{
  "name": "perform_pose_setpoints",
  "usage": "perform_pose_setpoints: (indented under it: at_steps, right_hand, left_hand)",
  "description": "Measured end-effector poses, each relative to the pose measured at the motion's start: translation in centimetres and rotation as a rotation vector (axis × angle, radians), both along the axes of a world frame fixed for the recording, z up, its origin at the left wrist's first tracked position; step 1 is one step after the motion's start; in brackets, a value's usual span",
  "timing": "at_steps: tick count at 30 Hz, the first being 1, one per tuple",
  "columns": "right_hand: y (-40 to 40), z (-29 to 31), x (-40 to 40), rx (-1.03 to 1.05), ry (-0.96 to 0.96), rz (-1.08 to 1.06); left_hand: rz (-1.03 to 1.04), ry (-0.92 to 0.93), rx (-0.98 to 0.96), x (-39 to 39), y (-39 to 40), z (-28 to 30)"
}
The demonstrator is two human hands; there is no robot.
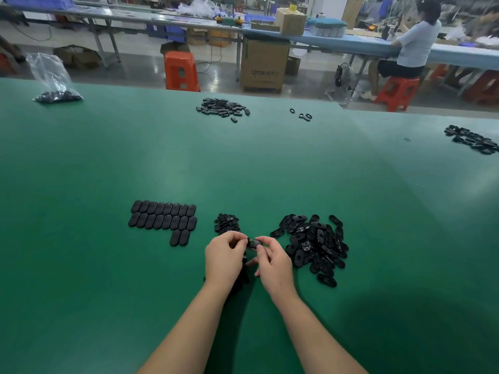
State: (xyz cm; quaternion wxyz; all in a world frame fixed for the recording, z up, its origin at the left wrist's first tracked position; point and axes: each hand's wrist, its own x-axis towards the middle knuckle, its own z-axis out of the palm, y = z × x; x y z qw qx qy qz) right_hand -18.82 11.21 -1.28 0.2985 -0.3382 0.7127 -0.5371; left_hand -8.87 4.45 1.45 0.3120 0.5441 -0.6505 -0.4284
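Left hand point(222, 256) and right hand point(273, 261) are both pinching one black oval shell point(253, 242) just above the green table point(108, 157); a loose heap point(314, 245) is lying at 3 o'clock, tidy rows point(163, 220) at 10, a small-parts pile point(226, 224) at 12, perhaps buttons.

A small black oval plastic shell point(253, 242) sits just below the middle of the frame, slightly right of centre. It lies lengthwise, left to right, with a glossy hollow face and a raised rim turned toward the camera. The left hand point(222, 256) pinches its left end and the right hand point(272, 261) pinches its right end. Fingertips hide its ends and part of its lower edge.
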Motion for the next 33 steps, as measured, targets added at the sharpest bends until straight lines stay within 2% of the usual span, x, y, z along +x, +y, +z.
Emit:
perform_pose_setpoints:
  at_steps: [8, 19, 21, 25, 33]
  right_hand:
    - [-0.1, -0.6, -0.4, 0.022, 0.061, 0.002]
    - [-0.1, -1.0, -0.7, 0.024, 0.053, 0.009]
    - [-0.1, -1.0, -0.8, 0.019, 0.033, 0.009]
    - [-0.1, -1.0, -0.8, -0.001, -0.026, 0.016]
    - [-0.1, -1.0, -0.8, -0.069, -0.022, 0.029]
  left_hand:
    - [-0.056, -0.137, -0.055, -1.2, 0.6, 0.0]
    - [-0.038, -0.266, -0.11, -1.2, 0.4, 0.4]
    - [-0.059, -0.265, -0.136, -1.1, 0.2, 0.3]
    - [-0.143, -0.232, -0.058, -0.7, -0.4, 0.5]
    - [-0.175, -0.052, 0.083, -0.2, -0.8, 0.4]
